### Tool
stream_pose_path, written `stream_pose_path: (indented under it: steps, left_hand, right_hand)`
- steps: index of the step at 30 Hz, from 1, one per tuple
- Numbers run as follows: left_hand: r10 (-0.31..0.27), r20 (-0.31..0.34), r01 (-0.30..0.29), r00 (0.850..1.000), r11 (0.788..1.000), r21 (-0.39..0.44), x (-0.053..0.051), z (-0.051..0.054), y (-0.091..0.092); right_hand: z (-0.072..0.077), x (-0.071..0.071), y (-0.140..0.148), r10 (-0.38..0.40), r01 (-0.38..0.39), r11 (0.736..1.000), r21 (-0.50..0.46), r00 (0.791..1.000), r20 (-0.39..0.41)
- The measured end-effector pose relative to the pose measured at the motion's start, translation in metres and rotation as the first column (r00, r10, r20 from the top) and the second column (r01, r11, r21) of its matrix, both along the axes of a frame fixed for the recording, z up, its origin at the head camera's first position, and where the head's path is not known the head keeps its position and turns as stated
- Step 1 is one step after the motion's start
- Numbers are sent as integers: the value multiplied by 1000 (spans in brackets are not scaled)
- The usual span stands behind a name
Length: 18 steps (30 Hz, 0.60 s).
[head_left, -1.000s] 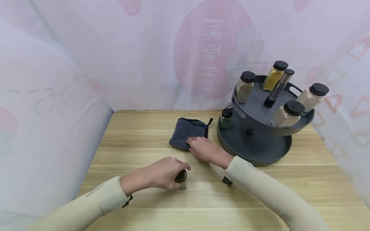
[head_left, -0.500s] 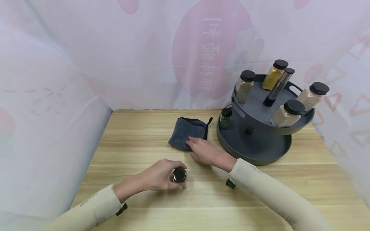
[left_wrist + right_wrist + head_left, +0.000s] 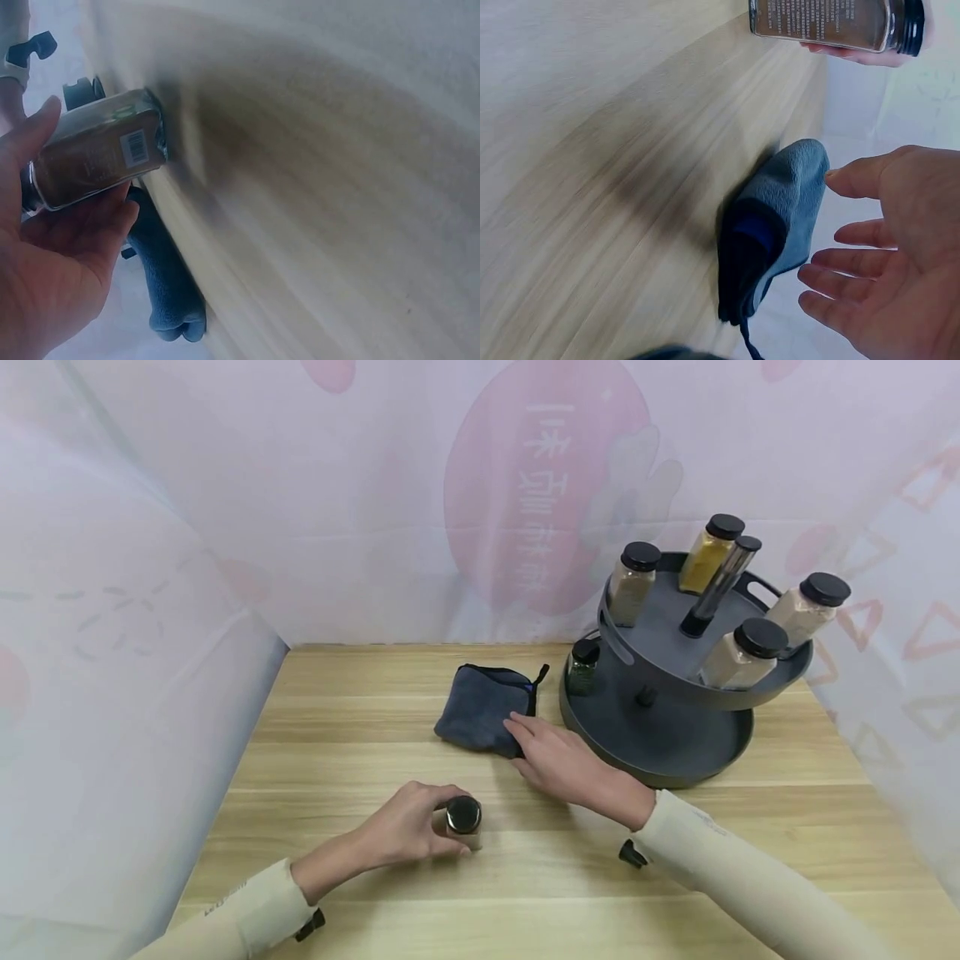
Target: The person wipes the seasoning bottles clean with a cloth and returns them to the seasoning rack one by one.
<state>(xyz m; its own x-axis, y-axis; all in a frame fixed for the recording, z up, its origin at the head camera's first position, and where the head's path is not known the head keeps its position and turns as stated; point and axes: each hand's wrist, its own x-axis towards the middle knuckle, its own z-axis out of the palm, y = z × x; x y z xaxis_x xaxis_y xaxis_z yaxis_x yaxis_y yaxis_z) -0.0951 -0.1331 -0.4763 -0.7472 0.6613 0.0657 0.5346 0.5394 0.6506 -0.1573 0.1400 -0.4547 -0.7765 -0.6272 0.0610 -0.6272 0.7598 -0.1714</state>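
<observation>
A square glass spice jar with a black lid (image 3: 463, 816) and brown contents stands on the table. My left hand (image 3: 408, 827) is around its left side, thumb and fingers spread either side; in the left wrist view, space shows between palm and jar (image 3: 101, 150). Whether the fingertips touch the glass I cannot tell. Behind the jar lies a folded grey-blue cloth (image 3: 480, 710) with black edging and a loop. My right hand (image 3: 566, 760) is at the cloth's near right corner. In the right wrist view its fingers are extended and apart, the thumb close to the cloth (image 3: 799, 187).
At the right stands a dark grey two-tier turntable rack (image 3: 645, 743). Several black-lidded jars sit on its upper tier, among them a yellow one (image 3: 705, 560); a dark green jar (image 3: 582, 670) is on the lower tier. Printed white curtains (image 3: 375, 568) enclose the table.
My left hand has loosened from over the jar's lid and drawn back left, the jar staying in place. My right hand has moved right, off the cloth's middle to its corner.
</observation>
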Motion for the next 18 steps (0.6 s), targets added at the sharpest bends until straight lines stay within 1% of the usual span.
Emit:
stream_pose_path:
  steps: [5,9,13,18]
  left_hand:
    - [17,-6,-17,1000,1000,25,2,-5,1]
    - [24,12,-25,1000,998,58,2,-5,1]
    - [12,23,-14,1000,996,83,1,-6,1]
    - [-4,21,2,1000,996,92,-2,-5,1]
  right_hand:
    - [4,11,24,-22,21,999,-26,999,-37]
    - [5,16,45,-50,47,998,-49,998,-45]
    - [4,19,69,-97,93,993,-68,994,-47]
    - [0,23,100,-137,132,987,-92,989,-61]
